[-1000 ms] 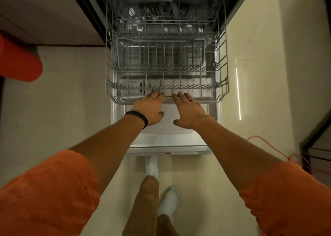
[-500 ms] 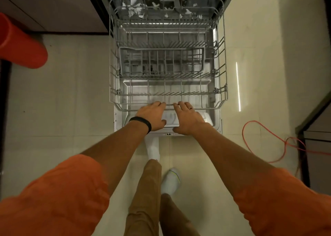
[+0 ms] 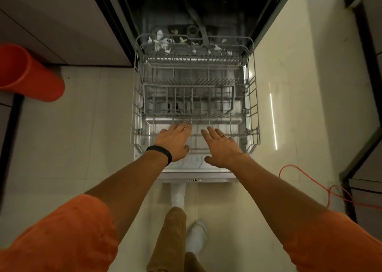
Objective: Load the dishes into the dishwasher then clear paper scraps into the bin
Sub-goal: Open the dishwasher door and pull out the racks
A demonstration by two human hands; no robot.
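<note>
An empty grey wire dishwasher rack stands pulled out over the lowered door of the open dishwasher. White paper scraps lie on the tub floor behind the rack's back edge. My left hand, with a black band on the wrist, hovers flat over the rack's front rail, fingers spread. My right hand is flat beside it, fingers apart, with a ring on one finger. Neither hand holds anything. No dishes are in view.
An orange bin lies tilted on the floor at the left, by the cabinet. An orange cable loops on the tiles at the right near a dark frame. My feet in white socks stand just behind the door.
The rack has slid out toward me over the door. Both hands let go of the front rail and now lie flat above it. The view pulled back, showing the tub's interior.
</note>
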